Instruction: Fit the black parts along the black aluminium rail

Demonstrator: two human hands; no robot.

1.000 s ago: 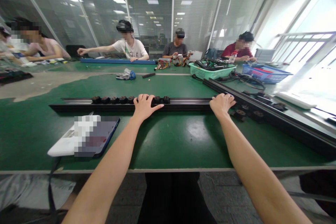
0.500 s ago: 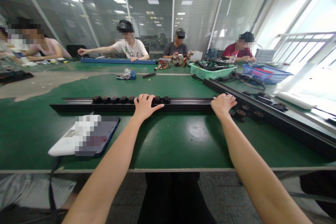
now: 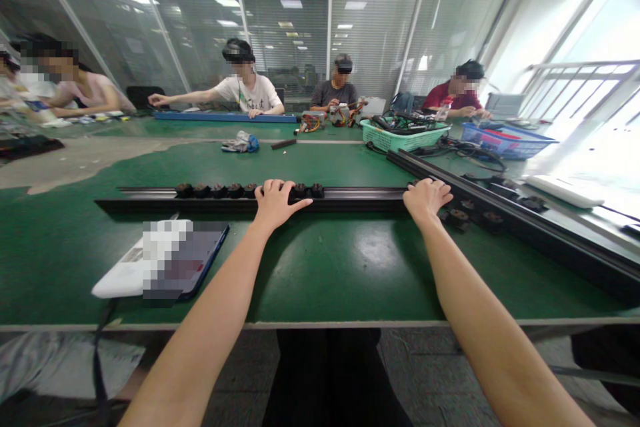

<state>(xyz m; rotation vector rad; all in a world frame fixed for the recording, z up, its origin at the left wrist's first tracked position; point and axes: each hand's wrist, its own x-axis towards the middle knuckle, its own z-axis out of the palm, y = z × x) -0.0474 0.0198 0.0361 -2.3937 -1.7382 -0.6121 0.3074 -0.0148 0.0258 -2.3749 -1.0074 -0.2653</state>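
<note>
A long black rail (image 3: 360, 203) lies across the green table in front of me, with several small black parts (image 3: 218, 191) in a row along its left and middle stretch. My left hand (image 3: 277, 200) rests over the row, its fingers wrapped over the rail and the thumb stretched to the right. At the rail's right end my right hand (image 3: 426, 199) is curled over it, fingers bent; the parts under both palms are hidden. Just right of that hand, a second black rail (image 3: 530, 227) runs diagonally.
Loose black parts (image 3: 493, 220) lie beside the diagonal rail. A white device (image 3: 125, 273) and a dark phone (image 3: 207, 263) sit at the left front. Farther back are a green basket (image 3: 400, 140), a blue basket (image 3: 520, 143), a crumpled cloth (image 3: 242, 142) and several seated people.
My right hand has shifted very slightly to the right on the rail. My left hand has stayed in place.
</note>
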